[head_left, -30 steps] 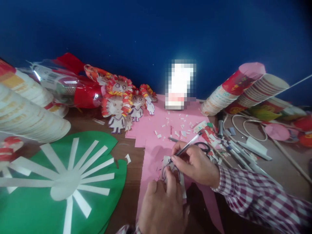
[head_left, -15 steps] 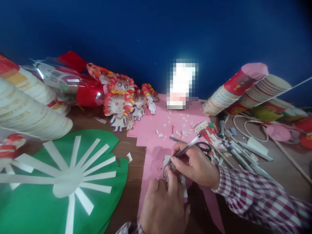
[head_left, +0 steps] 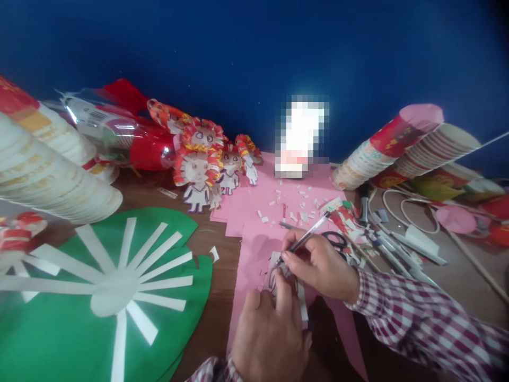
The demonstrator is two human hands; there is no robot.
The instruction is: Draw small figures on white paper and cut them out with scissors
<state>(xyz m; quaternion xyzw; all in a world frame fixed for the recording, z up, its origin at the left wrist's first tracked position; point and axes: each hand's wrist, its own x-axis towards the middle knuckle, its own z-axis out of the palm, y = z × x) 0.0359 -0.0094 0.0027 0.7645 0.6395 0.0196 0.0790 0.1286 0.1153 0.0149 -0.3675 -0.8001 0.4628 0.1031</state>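
Cannot see the whole white paper slip, covered in part by the fingers of the left hand, or make out its blurred drawing. Cannot pick out the tip of the pen, too small. Cannot trace the black loop handles behind the right hand. Cannot read the pixelated bright rectangle or the tiny barcode. Cannot follow the green paper or the nearest cup stack past the left edge.

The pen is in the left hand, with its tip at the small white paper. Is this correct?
Wrong hand: in the head view, the right hand holds the pen, not the left hand. Its tip is indeed at the small white paper.
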